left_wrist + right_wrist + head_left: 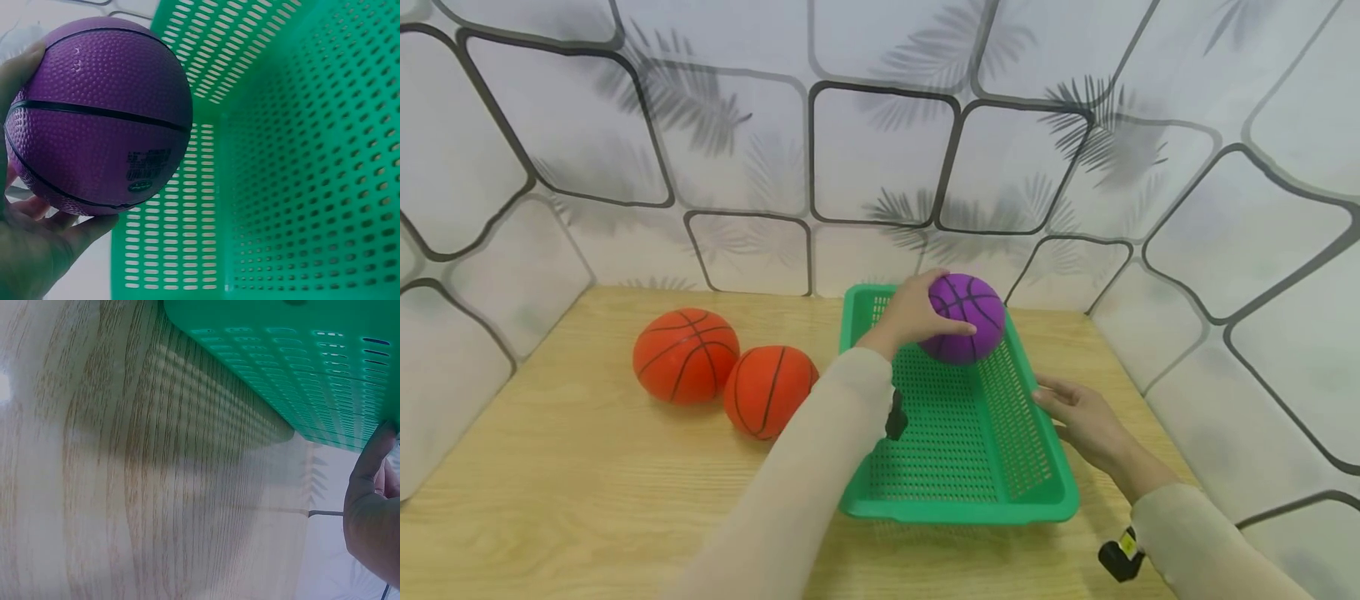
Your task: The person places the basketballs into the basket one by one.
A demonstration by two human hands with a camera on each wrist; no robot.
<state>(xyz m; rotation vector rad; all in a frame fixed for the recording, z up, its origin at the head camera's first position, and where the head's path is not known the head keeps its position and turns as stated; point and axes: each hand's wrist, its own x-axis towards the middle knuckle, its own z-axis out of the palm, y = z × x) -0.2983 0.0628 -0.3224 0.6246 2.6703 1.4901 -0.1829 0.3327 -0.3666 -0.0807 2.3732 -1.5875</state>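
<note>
My left hand (917, 312) grips a purple toy basketball (966, 321), fingers and thumb spread round its side. The ball (106, 119) is over the far end of a green plastic basket (955, 512), and printed marks show on its surface in the left wrist view. At the basket's right side, my right hand (1086, 421) touches the outside of the wall near the rim with its fingertips. In the right wrist view, the thumb (372, 456) lies along the perforated green wall (300, 369).
Two orange-red basketballs (687, 357) (771, 392) sit side by side on the wooden table (587, 500), left of the basket. Patterned white walls (880, 167) rise behind the table and along both sides.
</note>
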